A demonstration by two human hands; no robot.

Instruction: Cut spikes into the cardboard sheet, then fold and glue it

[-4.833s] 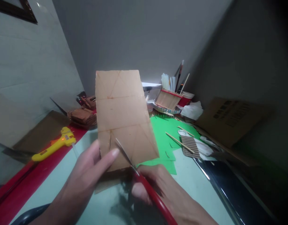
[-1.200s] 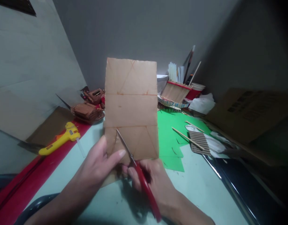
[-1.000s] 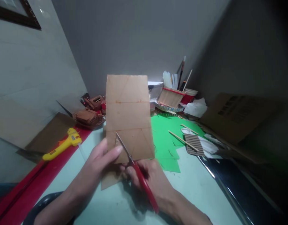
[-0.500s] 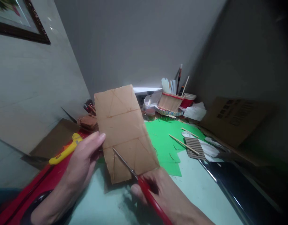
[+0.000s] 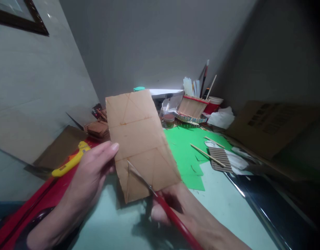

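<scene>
A tan cardboard piece [image 5: 134, 135] with reddish-brown drawn lines is held up over the pale tabletop. My left hand [image 5: 93, 170] grips its left edge between thumb and fingers. Red-handled scissors [image 5: 173, 215] are in my right hand [image 5: 175, 205], which is closed on them at the card's lower right. One metal blade lies across the front of the card, its tip near the lower drawn line; the other blade is hidden, apparently behind the card. Part of my right hand's fingers is hidden by the card and handle.
Green sheet [image 5: 183, 149] with sticks and scraps lies behind. At left is a yellow glue gun [image 5: 71, 161]. A wooden pot [image 5: 192, 106] holds brushes at the back. A dark glossy object [image 5: 269, 205] and a printed cardboard box [image 5: 269, 126] stand at right.
The view has shifted slightly, and a turquoise lid now shows behind the card's top. Both hands keep their grips, with the scissors in nearly the same place on the card.
</scene>
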